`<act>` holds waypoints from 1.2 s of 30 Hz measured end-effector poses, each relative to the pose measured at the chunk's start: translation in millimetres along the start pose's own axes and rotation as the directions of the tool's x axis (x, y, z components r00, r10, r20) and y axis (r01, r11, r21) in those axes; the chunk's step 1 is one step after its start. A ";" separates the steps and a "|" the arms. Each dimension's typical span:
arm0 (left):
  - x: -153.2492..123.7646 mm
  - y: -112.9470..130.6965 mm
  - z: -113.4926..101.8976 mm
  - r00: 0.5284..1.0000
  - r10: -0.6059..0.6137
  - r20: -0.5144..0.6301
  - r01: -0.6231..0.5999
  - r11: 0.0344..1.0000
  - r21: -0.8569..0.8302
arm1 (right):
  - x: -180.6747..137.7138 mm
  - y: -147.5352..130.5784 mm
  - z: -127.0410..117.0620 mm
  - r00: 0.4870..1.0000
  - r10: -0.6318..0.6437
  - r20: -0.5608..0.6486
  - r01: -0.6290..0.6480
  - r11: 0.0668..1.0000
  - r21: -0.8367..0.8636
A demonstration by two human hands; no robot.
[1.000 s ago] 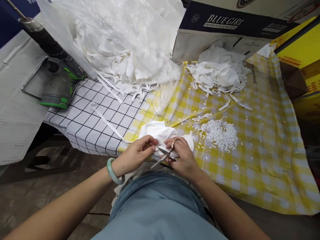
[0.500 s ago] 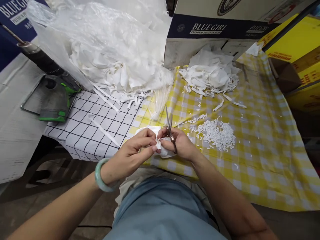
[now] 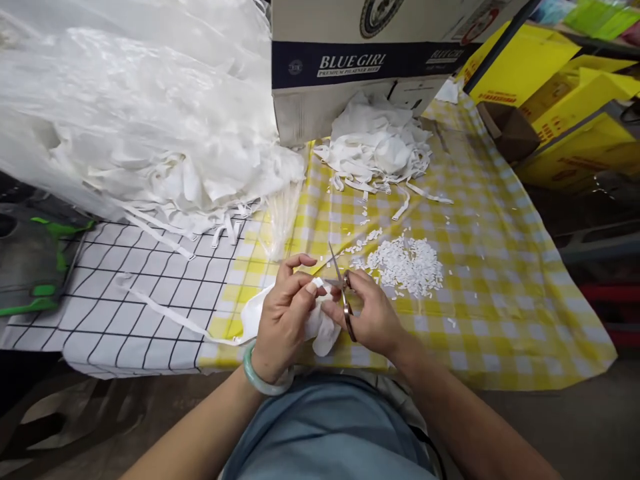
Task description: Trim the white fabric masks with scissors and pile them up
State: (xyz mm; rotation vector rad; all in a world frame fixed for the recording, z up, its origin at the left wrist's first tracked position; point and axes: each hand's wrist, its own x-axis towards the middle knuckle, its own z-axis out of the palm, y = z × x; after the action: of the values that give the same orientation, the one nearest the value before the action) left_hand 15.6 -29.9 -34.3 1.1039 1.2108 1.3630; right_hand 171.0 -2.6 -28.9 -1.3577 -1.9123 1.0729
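My left hand (image 3: 286, 319), a pale green bangle on its wrist, is closed and pinches an edge of a white cloth piece (image 3: 325, 337). A small white tab (image 3: 318, 283) stands out at its fingertips. From that cloth a long narrow strap (image 3: 173, 315) trails left over the table. My right hand (image 3: 374, 312) is closed around the scissors (image 3: 347, 313), its fingers at the handles. The blades are apart, one pointing up and away, the other reaching left close to the tab. Whether the right fingertips also touch the cloth is hard to tell.
Small white clippings (image 3: 410, 265) lie heaped right of my hands. Behind them is a pile of white strapped pieces (image 3: 383, 143) against a carton (image 3: 330, 100). A clear plastic bag (image 3: 150, 73) of similar pieces stands back left. A grey-green power tool (image 3: 30, 260) sits far left.
The camera view has shifted right. My right hand has turned the scissors so that the blades spread toward my left fingertips. The cloth hangs lower between the hands, and a white tab now shows.
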 end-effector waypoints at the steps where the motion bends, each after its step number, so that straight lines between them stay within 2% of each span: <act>1: -1.0 -2.0 2.3 0.999 0.031 0.011 -0.031 0.999 0.041 | -5.3 1.4 -4.7 1.000 -0.026 0.004 0.026 0.996 -0.084; 3: -3.0 -5.4 6.5 0.995 0.095 0.036 -0.098 0.989 0.109 | -15.8 3.1 -11.5 0.998 -0.027 0.054 0.035 0.985 -0.168; 6: -5.1 -8.9 11.6 0.985 0.164 0.060 -0.172 0.969 0.180 | -27.6 3.8 -15.2 0.996 0.040 0.074 -0.023 0.975 -0.219; 15: -8.9 -13.2 13.5 0.971 0.203 0.123 -0.226 0.950 0.214 | -30.5 4.7 -13.5 0.992 0.103 0.074 -0.087 0.978 -0.191; 26: -9.0 -17.6 13.7 0.965 0.233 0.123 -0.254 0.947 0.197 | -31.2 2.7 -13.2 0.991 0.118 0.071 -0.101 0.974 -0.202; 36: -11.7 -15.7 16.6 0.978 0.168 0.123 -0.190 0.960 0.204 | -28.8 0.8 -12.1 0.987 0.142 0.077 -0.128 0.978 -0.166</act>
State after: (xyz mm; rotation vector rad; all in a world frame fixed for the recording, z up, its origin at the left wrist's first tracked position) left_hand 34.8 -39.0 -48.6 1.4502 1.2258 1.3122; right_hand 190.6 -26.1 -22.9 -1.5733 -2.0318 1.0785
